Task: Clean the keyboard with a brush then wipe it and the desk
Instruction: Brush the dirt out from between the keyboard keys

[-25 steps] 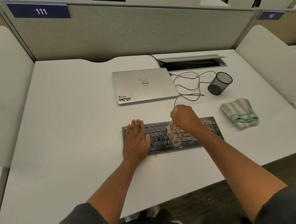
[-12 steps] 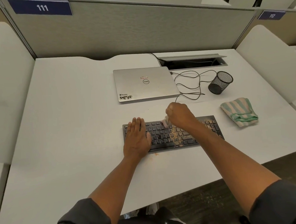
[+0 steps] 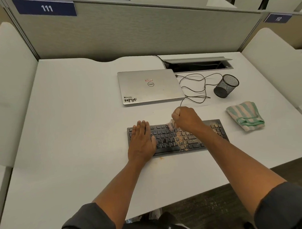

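In the head view, the brushing step is judged to be under way and not finished. The keyboard [image 3: 177,138] is laid flat on the desk [image 3: 77,118], near its front edge, just in front of the closed laptop [image 3: 149,86]. Its long axis is run left to right across the view, slightly tilted so that the right end sits a little nearer the person; the key legends are turned toward the person. Tan crumbs are seen thickly over the middle keys and the right block, while the left keys look mostly dark and clean. A few specks are also seen on the desk just in front of the keyboard.

The left hand [image 3: 142,141] is laid flat, fingers straight and together, on the left end of the keyboard, which is judged to be steadied by it. The right hand [image 3: 185,118] is closed into a fist around a small pale brush [image 3: 171,124], whose bristle end is pointed down onto the upper key rows; its handle is hidden inside the fist.

The striped cloth [image 3: 244,116] is left folded on the desk, well to the right of the keyboard and untouched, so wiping of keyboard and desk is judged still to be done.
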A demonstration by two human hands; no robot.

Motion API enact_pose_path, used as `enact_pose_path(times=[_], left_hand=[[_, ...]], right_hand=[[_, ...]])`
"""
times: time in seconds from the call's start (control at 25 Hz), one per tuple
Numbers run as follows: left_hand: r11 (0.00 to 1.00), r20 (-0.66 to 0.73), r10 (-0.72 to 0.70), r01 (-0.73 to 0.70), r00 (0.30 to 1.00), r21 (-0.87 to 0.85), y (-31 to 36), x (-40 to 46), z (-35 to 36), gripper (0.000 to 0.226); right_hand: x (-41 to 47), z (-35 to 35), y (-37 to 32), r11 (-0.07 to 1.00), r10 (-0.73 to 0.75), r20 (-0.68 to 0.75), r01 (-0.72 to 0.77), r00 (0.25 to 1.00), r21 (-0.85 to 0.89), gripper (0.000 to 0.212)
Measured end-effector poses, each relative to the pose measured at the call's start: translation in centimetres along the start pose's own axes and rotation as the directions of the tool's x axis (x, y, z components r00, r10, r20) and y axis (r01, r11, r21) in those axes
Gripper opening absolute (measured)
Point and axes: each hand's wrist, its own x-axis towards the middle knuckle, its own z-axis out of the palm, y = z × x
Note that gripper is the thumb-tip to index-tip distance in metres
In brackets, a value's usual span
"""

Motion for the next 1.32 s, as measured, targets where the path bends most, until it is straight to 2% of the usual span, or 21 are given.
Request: enact_pose_path(times=[0.08, 0.24, 0.44, 0.64, 0.8, 1.04, 1.24, 1.32], left_hand=[[1.0, -0.011, 0.001, -0.001, 1.0, -0.006, 0.0, 0.0, 0.0, 0.077], [1.0, -0.006, 0.001, -0.001, 1.0, -0.004, 0.0, 0.0, 0.0, 0.077], [1.0, -0.015, 0.0, 0.0, 1.0, -0.016, 0.0, 0.0, 0.1, 0.076], [1.0, -0.033, 0.003, -0.004, 0.999, -0.018, -0.1, 0.1, 0.3, 0.074], [1.0, -0.039, 0.002, -0.003, 0.999, -0.013, -0.1, 0.2, 0.5, 0.074], [1.0, -0.035, 0.002, -0.003, 0.999, -0.02, -0.2, 0.2, 0.5, 0.073], [1.0, -0.031, 0.006, -0.007, 0.999, -0.019, -0.2, 0.2, 0.6, 0.073], [1.0, -0.038, 0.006, -0.006, 0.999, -0.017, -0.2, 0.2, 0.6, 0.073]], right_hand=[[-0.2, 0.6, 0.5, 1.0, 0.013, -0.009, -0.013, 1.0, 0.02, 0.024], [0.2, 0.2, 0.7, 0.998, 0.037, 0.103, -0.031, 0.994, -0.06, 0.025], [0.1, -0.2, 0.5, 0.999, 0.007, -0.057, -0.005, 0.998, 0.032, 0.028], [0.3, 0.1, 0.9, 0.995, 0.048, 0.079, -0.04, 0.996, -0.097, 0.028], [0.2, -0.2, 0.3, 1.0, 0.001, -0.038, -0.002, 0.999, -0.023, 0.031], [-0.1, 0.3, 1.1, 0.99, 0.069, 0.14, -0.051, 0.988, -0.128, 0.029], [-0.2, 0.0, 0.1, 0.999, -0.022, 0.053, 0.023, 0.998, -0.025, 0.018], [-0.5, 0.5, 0.1, 0.997, -0.026, 0.078, 0.032, 0.997, -0.073, 0.017]])
